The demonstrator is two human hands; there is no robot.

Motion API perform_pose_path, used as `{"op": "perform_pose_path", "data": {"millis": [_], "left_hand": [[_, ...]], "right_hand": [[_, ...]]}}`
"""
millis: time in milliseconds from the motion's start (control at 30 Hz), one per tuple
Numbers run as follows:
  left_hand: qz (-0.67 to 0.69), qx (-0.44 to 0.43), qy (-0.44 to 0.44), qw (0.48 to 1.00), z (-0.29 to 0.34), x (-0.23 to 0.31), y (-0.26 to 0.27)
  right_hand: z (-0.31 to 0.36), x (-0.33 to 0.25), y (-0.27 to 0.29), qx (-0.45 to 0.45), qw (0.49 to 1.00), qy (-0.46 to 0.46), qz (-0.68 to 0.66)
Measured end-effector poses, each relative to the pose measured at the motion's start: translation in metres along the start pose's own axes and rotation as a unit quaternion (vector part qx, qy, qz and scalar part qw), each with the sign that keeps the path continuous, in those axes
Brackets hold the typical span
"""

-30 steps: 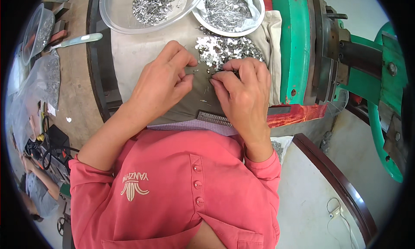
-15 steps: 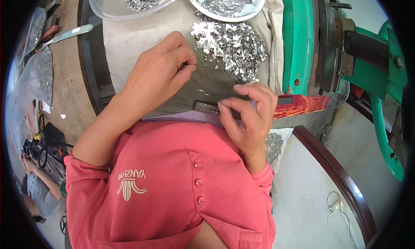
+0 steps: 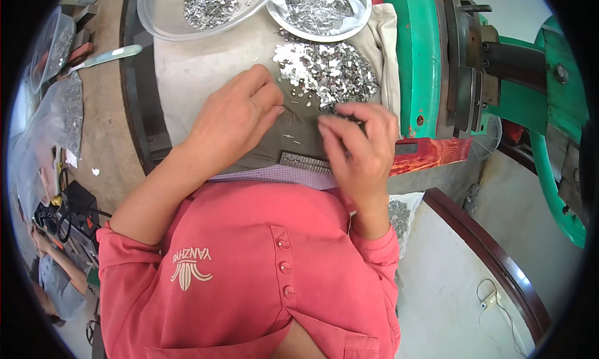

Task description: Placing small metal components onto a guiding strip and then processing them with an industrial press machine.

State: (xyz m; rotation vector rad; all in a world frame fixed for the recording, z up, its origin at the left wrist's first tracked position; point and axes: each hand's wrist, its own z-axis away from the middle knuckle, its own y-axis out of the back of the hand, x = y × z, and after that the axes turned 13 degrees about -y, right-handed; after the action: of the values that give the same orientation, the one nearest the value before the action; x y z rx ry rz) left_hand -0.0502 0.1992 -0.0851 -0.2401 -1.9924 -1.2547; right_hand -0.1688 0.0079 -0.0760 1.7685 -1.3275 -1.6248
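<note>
My left hand (image 3: 240, 112) is over the cloth left of the metal pile, thumb and forefinger pinched together. Whatever they hold is too small or hidden to make out. My right hand (image 3: 367, 140) hovers just below the pile, above the right end of a dark toothed metal bar (image 3: 304, 162). Its thumb and forefinger tips are close together and slightly blurred; I cannot make out anything between them. Small flat silvery metal pieces form the pile (image 3: 334, 72). Several thin metal pins (image 3: 288, 136) lie on the dark cloth (image 3: 249, 159) between my hands.
A clear plastic tub (image 3: 153, 25) and a white bowl (image 3: 362, 28), both with small metal parts, stand at the far edge. Green machinery (image 3: 421, 66) flanks the right side. A pale-handled tool (image 3: 112, 55) and plastic bags lie left. Another person (image 3: 59, 278) is at lower left.
My right hand has lifted off the toothed bar and moved up toward the pile, uncovering more of the bar. My left hand stays nearly in place. The whole view has shifted slightly.
</note>
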Motion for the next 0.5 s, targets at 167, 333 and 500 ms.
{"op": "perform_pose_path", "data": {"millis": [167,333,500], "left_hand": [[-0.043,0.007,-0.031,0.999,0.002,-0.004,-0.013],[-0.033,0.063,-0.062,0.996,-0.003,-0.001,-0.021],[-0.018,0.069,-0.061,0.996,-0.003,-0.004,-0.020]], "right_hand": [[-0.023,-0.003,-0.007,-0.045,0.998,0.017,0.046],[-0.027,-0.005,-0.003,-0.068,0.995,0.025,0.075],[-0.020,-0.005,-0.003,-0.055,0.997,0.005,0.050]]}}
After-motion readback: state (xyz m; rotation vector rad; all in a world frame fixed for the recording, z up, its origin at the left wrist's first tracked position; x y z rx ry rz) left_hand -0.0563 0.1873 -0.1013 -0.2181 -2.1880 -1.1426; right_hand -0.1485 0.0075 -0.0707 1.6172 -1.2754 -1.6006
